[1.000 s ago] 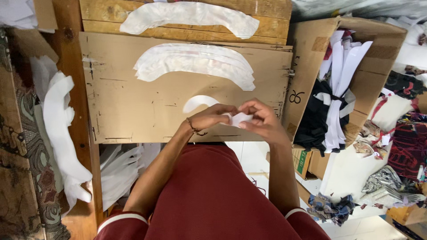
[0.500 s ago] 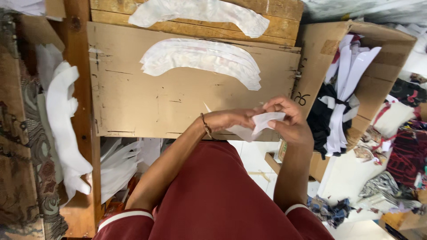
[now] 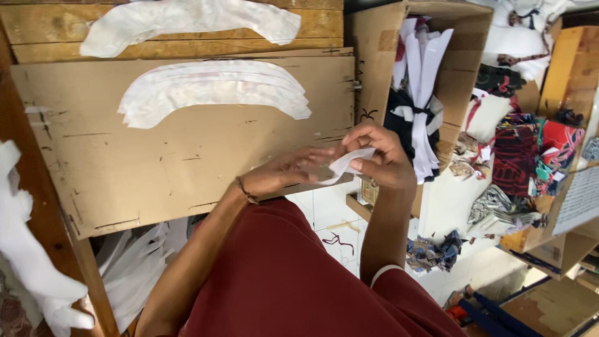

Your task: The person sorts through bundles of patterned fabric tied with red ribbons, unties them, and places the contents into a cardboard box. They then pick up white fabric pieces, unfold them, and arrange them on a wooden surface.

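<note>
At the near right corner of the flat brown cardboard board (image 3: 156, 181), we hold a small curved white fabric piece (image 3: 349, 162) between both hands. Our right hand (image 3: 380, 159) pinches its upper end with fingertips pressed together; our left hand (image 3: 284, 175) grips the lower end, fingers stretched along it. Near the board's far edge lies a stack of crescent-shaped white fabric pieces (image 3: 212, 93).

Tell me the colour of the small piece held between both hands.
White; the small piece shows plainly in the head view, pinched between the left hand and right hand.
</note>
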